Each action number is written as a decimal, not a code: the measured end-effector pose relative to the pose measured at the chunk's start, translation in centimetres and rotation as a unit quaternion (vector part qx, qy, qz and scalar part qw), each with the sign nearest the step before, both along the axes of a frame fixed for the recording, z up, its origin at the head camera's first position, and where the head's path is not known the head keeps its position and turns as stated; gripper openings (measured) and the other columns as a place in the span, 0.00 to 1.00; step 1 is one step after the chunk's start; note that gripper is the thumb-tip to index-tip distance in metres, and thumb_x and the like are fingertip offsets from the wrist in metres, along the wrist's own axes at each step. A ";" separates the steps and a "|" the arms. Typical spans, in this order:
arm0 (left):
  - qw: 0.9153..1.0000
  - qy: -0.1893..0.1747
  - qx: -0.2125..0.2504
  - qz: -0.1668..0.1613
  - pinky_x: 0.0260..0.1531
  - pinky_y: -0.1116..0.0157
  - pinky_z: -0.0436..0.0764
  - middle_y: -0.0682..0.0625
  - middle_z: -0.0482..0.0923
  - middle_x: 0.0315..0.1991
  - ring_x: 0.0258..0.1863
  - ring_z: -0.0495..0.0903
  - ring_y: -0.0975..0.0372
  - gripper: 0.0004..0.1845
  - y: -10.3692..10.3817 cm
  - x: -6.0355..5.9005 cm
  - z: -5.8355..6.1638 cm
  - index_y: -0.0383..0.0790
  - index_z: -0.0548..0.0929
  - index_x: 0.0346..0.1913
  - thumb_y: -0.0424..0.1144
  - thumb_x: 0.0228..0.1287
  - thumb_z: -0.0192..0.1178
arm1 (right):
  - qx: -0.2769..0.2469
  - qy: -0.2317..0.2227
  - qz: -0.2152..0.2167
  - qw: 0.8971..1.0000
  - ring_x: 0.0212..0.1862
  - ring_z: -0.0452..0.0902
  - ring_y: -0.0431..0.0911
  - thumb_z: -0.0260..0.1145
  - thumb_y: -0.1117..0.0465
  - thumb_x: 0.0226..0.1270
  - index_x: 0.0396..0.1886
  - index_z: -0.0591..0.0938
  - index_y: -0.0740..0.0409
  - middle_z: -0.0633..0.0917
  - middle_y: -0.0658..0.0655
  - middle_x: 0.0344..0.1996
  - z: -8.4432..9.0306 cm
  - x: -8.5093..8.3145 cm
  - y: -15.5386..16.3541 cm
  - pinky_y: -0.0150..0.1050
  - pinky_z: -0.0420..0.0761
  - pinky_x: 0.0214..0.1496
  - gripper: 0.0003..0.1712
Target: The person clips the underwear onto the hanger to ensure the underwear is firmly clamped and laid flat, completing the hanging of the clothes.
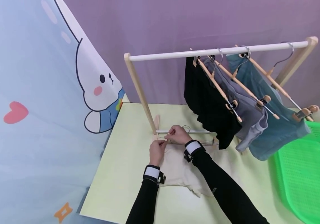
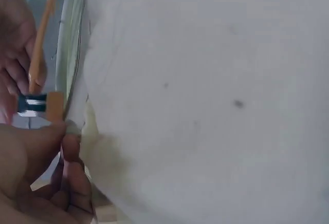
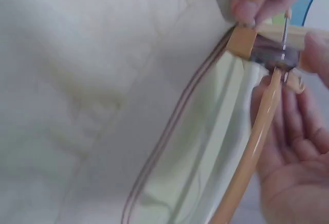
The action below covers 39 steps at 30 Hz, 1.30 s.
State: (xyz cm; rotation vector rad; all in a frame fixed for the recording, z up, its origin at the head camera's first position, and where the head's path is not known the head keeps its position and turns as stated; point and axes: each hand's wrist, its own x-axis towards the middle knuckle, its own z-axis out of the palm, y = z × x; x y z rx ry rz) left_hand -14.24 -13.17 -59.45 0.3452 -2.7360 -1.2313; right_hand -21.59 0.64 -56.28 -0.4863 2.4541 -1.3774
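On the desk (image 1: pixel 126 161) beneath the rack (image 1: pixel 218 51), a cream garment (image 1: pixel 176 174) lies flat; the left hand (image 1: pixel 157 151) pinches its edge at a wooden clip hanger (image 1: pixel 193 142), whose clip the right hand (image 1: pixel 178 134) grips.

Staged laundry corner: tabletop clothes rack (image 1: pixel 218 51), cartoon backdrop (image 1: pixel 36 93), green basket (image 1: pixel 311 174).

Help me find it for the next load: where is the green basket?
In the head view the green basket sits on the table at the far right, just right of the hanging teal garment, well away from both hands.
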 end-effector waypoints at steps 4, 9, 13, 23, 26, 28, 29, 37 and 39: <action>1.000 0.008 0.012 -0.006 0.32 0.62 0.81 0.44 0.87 0.32 0.31 0.84 0.57 0.09 -0.6 -0.8 -0.1 0.36 0.90 0.40 0.37 0.69 0.63 | -0.003 0.044 -0.002 0.999 0.31 0.77 0.44 0.73 0.60 0.62 0.30 0.82 0.60 0.84 0.55 0.28 0.8 -0.3 0.2 0.35 0.75 0.36 0.09; 0.999 0.021 0.039 -0.020 0.27 0.66 0.79 0.44 0.87 0.31 0.28 0.83 0.59 0.09 -1.1 -1.6 0.0 0.36 0.90 0.41 0.38 0.68 0.64 | -0.007 0.074 -0.024 0.997 0.29 0.77 0.44 0.73 0.62 0.63 0.27 0.82 0.58 0.84 0.55 0.26 1.5 -0.8 0.5 0.35 0.75 0.34 0.08; 0.997 0.024 0.071 -0.019 0.24 0.70 0.76 0.45 0.87 0.29 0.25 0.83 0.63 0.11 -1.1 -1.9 0.1 0.38 0.91 0.43 0.41 0.69 0.64 | -0.002 0.077 -0.020 0.997 0.29 0.77 0.44 0.74 0.61 0.62 0.27 0.83 0.58 0.85 0.55 0.26 1.5 -0.9 0.7 0.34 0.75 0.32 0.09; 0.998 0.032 0.058 0.015 0.25 0.68 0.77 0.47 0.88 0.28 0.24 0.82 0.62 0.09 -0.6 -1.1 -0.9 0.40 0.91 0.39 0.41 0.67 0.66 | 0.006 -0.028 0.023 0.999 0.49 0.80 0.53 0.74 0.53 0.61 0.51 0.80 0.68 0.83 0.63 0.49 0.3 0.0 1.6 0.44 0.80 0.53 0.26; 0.999 0.013 0.024 0.034 0.27 0.66 0.77 0.47 0.88 0.29 0.26 0.83 0.60 0.09 -0.6 -0.8 -1.2 0.40 0.91 0.39 0.41 0.67 0.65 | -0.002 -0.023 0.014 1.000 0.56 0.76 0.57 0.71 0.52 0.65 0.61 0.75 0.69 0.78 0.65 0.57 0.2 1.0 2.9 0.48 0.77 0.59 0.33; 0.999 -0.004 0.010 0.045 0.27 0.64 0.77 0.48 0.88 0.30 0.27 0.83 0.59 0.10 -0.7 -0.6 -1.1 0.40 0.91 0.39 0.42 0.68 0.65 | -0.009 0.003 -0.012 1.000 0.57 0.74 0.58 0.69 0.54 0.67 0.60 0.75 0.70 0.77 0.67 0.56 0.2 1.9 4.4 0.51 0.76 0.60 0.30; 0.999 -0.013 0.005 0.051 0.27 0.63 0.78 0.48 0.88 0.30 0.27 0.83 0.59 0.09 -0.7 -0.6 -1.0 0.41 0.91 0.39 0.42 0.68 0.65 | -0.013 0.022 -0.029 0.999 0.57 0.74 0.59 0.69 0.56 0.67 0.59 0.76 0.70 0.77 0.67 0.55 0.2 2.3 5.3 0.52 0.75 0.60 0.28; 0.993 -0.058 -0.031 0.097 0.23 0.64 0.76 0.51 0.87 0.25 0.21 0.82 0.60 0.07 -0.6 -1.1 0.1 0.44 0.92 0.34 0.40 0.60 0.65 | -0.101 0.045 -0.201 0.973 0.46 0.73 0.53 0.62 0.67 0.71 0.54 0.74 0.72 0.77 0.69 0.48 -0.6 5.7 12.1 0.39 0.74 0.52 0.16; 0.992 -0.062 -0.028 0.105 0.22 0.64 0.75 0.51 0.87 0.26 0.22 0.82 0.60 0.07 -0.4 -1.2 0.1 0.44 0.92 0.35 0.39 0.60 0.66 | -0.126 0.040 -0.227 0.965 0.47 0.73 0.53 0.61 0.68 0.71 0.57 0.71 0.74 0.75 0.71 0.51 -0.1 6.8 13.2 0.36 0.73 0.51 0.20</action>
